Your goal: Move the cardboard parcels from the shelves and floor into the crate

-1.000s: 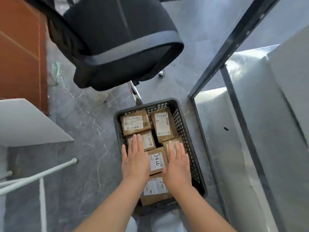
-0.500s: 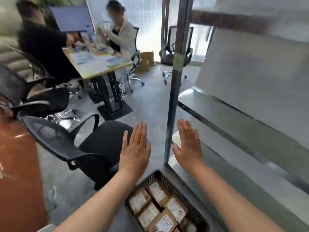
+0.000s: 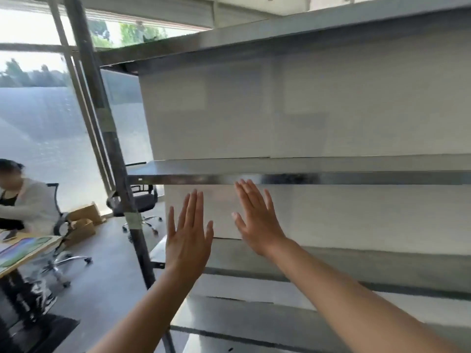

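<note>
Head view: L hand (image 3: 188,238) and R hand (image 3: 257,220) are up side by side, apart, in front of a metal rack. Each grip is spread flat w/ fingers straight, nothing held. R fingertips reach the front edge of the mid shelf (image 3: 331,171); can't tell if they touch. Top shelf (image 3: 280,29) runs above and low shelf (image 3: 356,263) sits behind the forearms. White panels (image 3: 331,110) back each level. A dark post (image 3: 112,149) stands at the rack's left end. Left of it is a bright window (image 3: 46,123) over grey floor (image 3: 107,276). Brown cardboard boxes (image 3: 84,220) lie on the floor by the window, near a black chair (image 3: 140,200). A seated person (image 3: 25,205) is at a counter (image 3: 23,253), far left.
</note>
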{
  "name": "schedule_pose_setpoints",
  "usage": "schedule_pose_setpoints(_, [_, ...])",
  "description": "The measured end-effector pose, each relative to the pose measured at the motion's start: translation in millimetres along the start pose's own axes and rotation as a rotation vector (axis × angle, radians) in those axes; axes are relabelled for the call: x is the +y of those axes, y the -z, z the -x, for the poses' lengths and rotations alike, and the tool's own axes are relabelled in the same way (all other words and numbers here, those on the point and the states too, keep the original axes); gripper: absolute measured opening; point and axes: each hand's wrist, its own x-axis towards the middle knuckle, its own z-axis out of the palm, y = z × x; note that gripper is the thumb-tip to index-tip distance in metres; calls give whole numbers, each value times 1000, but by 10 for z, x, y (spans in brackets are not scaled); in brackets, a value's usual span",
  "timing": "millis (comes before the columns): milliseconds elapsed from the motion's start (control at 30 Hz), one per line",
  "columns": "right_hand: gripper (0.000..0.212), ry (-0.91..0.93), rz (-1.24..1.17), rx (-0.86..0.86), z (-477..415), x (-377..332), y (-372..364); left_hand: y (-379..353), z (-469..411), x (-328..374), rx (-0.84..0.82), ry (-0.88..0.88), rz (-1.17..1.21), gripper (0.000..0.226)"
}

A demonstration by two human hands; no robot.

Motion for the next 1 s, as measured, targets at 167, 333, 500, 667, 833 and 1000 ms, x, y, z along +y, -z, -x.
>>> schedule_pose_setpoints(167, [62, -163, 143, 122, 417, 873, 1115, 93, -474, 1386, 29, -176, 170, 65])
schedule_pose_setpoints(333, [61, -337, 340, 191, 1410, 1874, 2141, 172, -508, 3334, -22, -382, 390, 66])
schedule_pose_setpoints(500, [62, -620, 538, 209, 2767, 2841, 3203, 400, -50, 5251, -42, -617, 568, 64])
schedule_pose_setpoints(667, [59, -887, 668, 253, 4102, 3293, 4096, 640, 515, 6685, -79, -816, 687, 64])
schedule_pose_setpoints(833, [57, -1156, 762, 259, 5185, 3413, 4643, 900, 1082, 7650, -120, -1023, 791, 64])
schedule_pose_setpoints(1000, [57, -1346, 795, 330, 5885, 3502, 4896, 955, 1473, 8280, -126, -1175, 907, 64])
